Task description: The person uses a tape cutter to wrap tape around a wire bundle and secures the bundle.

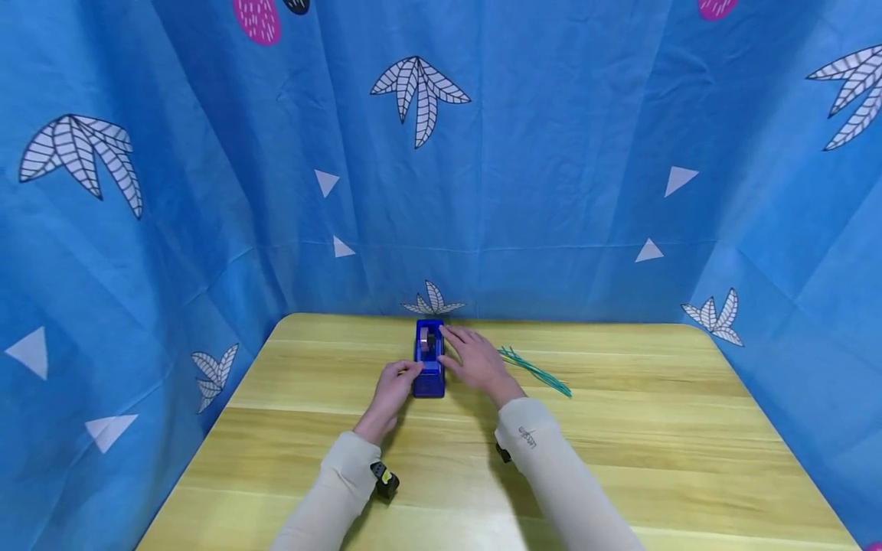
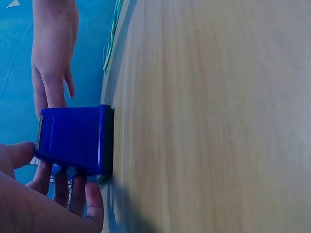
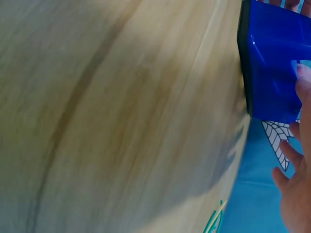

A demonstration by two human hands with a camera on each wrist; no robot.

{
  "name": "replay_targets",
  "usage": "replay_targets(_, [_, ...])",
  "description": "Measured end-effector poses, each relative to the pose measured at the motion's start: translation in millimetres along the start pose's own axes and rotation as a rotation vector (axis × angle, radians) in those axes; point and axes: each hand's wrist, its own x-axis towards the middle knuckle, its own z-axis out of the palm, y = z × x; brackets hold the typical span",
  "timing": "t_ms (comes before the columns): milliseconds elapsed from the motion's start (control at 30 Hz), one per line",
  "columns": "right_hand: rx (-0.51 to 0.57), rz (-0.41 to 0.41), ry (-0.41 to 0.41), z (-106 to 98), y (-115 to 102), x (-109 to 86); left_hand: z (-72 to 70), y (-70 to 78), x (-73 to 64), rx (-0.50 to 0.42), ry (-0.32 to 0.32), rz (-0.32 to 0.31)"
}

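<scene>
A blue tape dispenser [image 1: 429, 386] stands on the wooden table, a roll of tape [image 1: 424, 340] seated in its upper part. At its near left side my left hand [image 1: 393, 389] holds the front end, thumb and fingers at the toothed cutter [image 2: 39, 132]. The other left fingers curl against the dispenser's side in the left wrist view. From the right, my right hand [image 1: 477, 358] rests along the dispenser with spread fingers, its thumb [image 3: 303, 77] touching the blue wall. The far fingers are partly hidden by the dispenser in the left wrist view.
A bundle of thin green and yellow strands [image 1: 540, 373] lies on the table right of my right hand. The table [image 1: 654, 444] meets a blue patterned curtain [image 1: 551, 191] along its back edge. Black wrist cameras sit under both sleeves.
</scene>
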Motion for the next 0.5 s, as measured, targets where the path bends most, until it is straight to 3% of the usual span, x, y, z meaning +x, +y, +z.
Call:
replay_targets(333, [0.073,0.029,-0.02,5.6,0.7,2.7,3.0,0.6,0.4,-0.044,0.008,-0.032])
replay_targets(500, [0.077,0.044,-0.039,4.4,2.0,3.0,5.5,1.1,0.4,-0.045,0.044,-0.046])
